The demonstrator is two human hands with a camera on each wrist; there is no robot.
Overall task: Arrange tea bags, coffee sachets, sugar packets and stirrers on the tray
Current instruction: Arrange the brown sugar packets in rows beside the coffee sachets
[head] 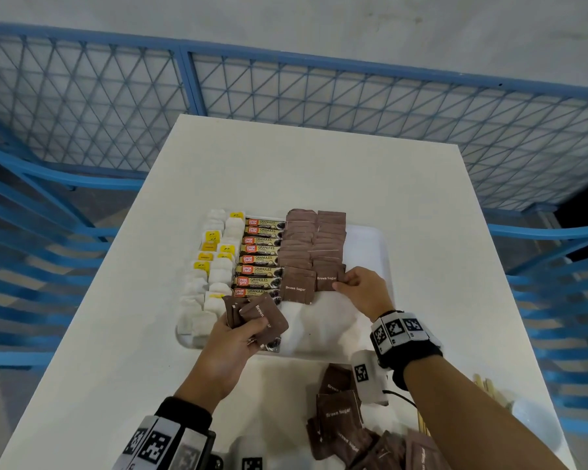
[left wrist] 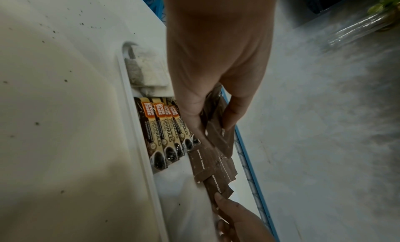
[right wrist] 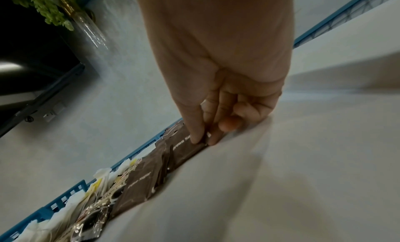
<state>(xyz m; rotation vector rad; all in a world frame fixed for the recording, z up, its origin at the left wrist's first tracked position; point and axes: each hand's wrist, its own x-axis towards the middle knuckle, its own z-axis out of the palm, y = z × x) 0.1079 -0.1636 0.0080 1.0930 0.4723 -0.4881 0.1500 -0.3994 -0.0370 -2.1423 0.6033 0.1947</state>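
The job is looking well past halfway: on the white tray [head: 370, 252], tea bags [head: 214, 266] are filling two columns at the left, coffee sachets [head: 260, 257] are lying in a neat column beside them, and brown sugar packets [head: 314, 245] are running in two overlapping columns to the right of the coffee. The right hand [head: 362, 291] is pinching the nearest packet of the right-hand sugar column [head: 326, 279] between thumb and fingertip, setting it flat at the column's near end; its printed name is reading left to right across the tray, so its longer side seems to be lying crosswise, though the packet is close to square and the wrist views are too blurred to settle it. The left hand [head: 238, 337] is gripping a fanned bundle of spare sugar packets [head: 257, 315], held tilted over the tray's near left corner, just above the last coffee sachets. Still waiting are a loose heap of sugar packets [head: 347, 422] on the table [head: 99, 351] near the person, and the wooden stirrers [head: 489, 390] lying off the tray at the right. The tray's right side is standing bare, presumably meant for those stirrers.
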